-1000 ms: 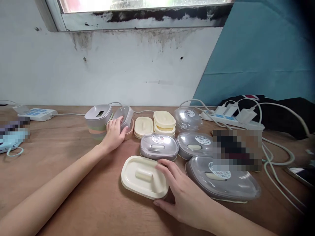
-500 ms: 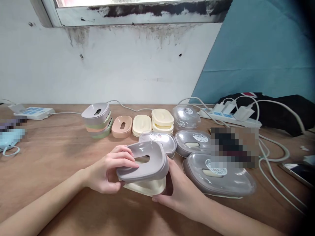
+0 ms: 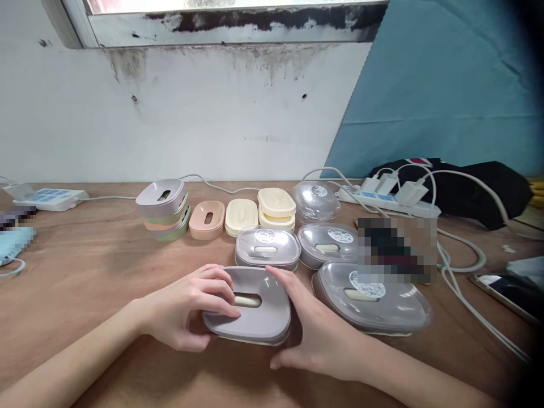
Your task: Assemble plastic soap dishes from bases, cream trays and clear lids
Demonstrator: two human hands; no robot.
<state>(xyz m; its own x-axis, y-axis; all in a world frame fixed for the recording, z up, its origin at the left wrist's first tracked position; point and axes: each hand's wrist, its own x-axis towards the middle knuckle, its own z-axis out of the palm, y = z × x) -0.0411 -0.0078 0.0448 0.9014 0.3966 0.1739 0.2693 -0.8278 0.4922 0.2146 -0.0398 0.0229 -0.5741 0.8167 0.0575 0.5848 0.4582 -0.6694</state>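
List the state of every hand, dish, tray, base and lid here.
Grey slotted tray: uncovered, over cream base
Left hand: gripping that tray
Right hand: open beside it
Three grey dishes: lidded
Rear clear lid: off
Pink slotted tray: uncovered
Left slotted trays: stacked
Rear cream bases: bare

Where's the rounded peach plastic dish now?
In the head view, the peach dish sits left of centre on the brown table, between a multicoloured stack of plastic dishes and a ridged cream plastic piece.

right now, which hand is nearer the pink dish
Left: the left hand is in front of the pink dish; the right hand is farther, in front and to the right.
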